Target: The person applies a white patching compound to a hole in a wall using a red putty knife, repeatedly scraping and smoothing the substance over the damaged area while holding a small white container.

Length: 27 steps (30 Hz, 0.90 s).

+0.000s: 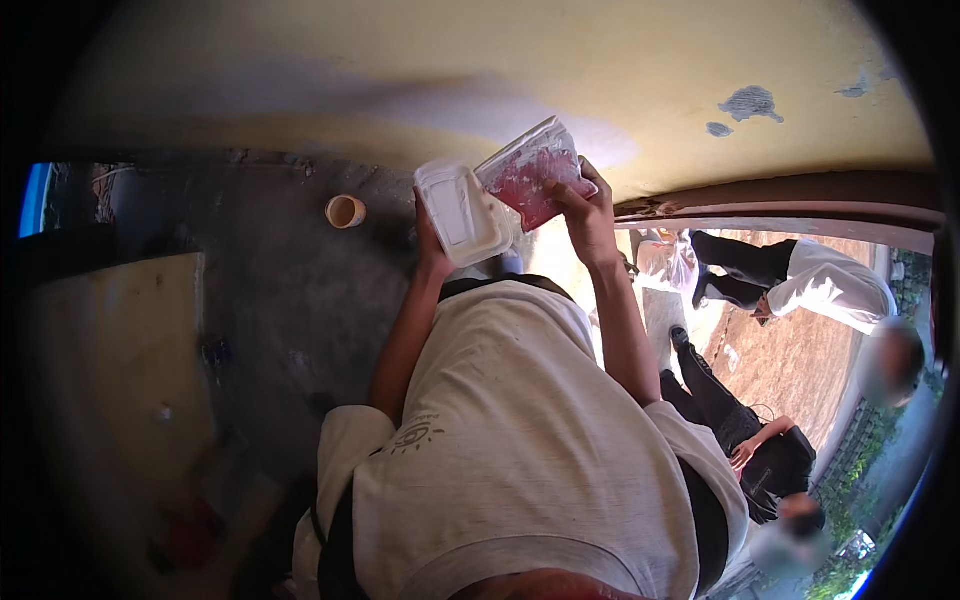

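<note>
My left hand [430, 238] is closed around the side of a rectangular white plastic tub [492, 246], which is tilted so that its inside shows, with whitish material in it. In my right hand [591, 217] is a wide, flat putty spreader [540, 180], red and smeared with white paste, with a pale straight edge at its upper end. My thumb presses on the spreader's red face, and the fingers go behind it. The spreader's left corner is at the tub's upper right rim; whether they touch I cannot tell. Both are held in front of a yellowish wall [400, 60].
A small round tan container [345, 211] stands on the dark floor [290, 290] to the left. Grey bare patches [751, 103] mark the wall at upper right. Beyond a doorway on the right, one person in white [835, 285] and another in black [770, 460] are outdoors.
</note>
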Motion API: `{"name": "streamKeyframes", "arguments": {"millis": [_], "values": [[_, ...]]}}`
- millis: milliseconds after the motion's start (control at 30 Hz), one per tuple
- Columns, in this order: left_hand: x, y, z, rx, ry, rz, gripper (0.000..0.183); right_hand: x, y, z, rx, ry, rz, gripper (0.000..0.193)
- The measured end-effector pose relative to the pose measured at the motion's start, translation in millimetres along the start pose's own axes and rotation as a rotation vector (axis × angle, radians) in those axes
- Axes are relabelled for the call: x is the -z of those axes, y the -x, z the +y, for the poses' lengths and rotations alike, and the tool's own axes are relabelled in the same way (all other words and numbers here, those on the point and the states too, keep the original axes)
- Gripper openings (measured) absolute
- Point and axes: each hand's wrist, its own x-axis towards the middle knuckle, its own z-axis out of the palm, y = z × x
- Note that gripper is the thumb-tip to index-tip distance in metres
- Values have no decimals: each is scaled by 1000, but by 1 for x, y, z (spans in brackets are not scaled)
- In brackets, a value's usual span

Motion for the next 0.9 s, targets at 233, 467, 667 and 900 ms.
{"name": "streamKeyframes", "arguments": {"millis": [233,467,667,900], "values": [[3,-20,26,-41,54,-8,84,-27,-40,47,-175,189,-140,18],[16,-46,34,-139,-30,112,96,-74,-92,25,256,765,-387,14],[4,-45,61,-201,48,84,100,-107,-113,25,329,988,-479,17],[32,-17,103,-289,144,-73,64,-159,-108,76,349,940,-499,16]]}}
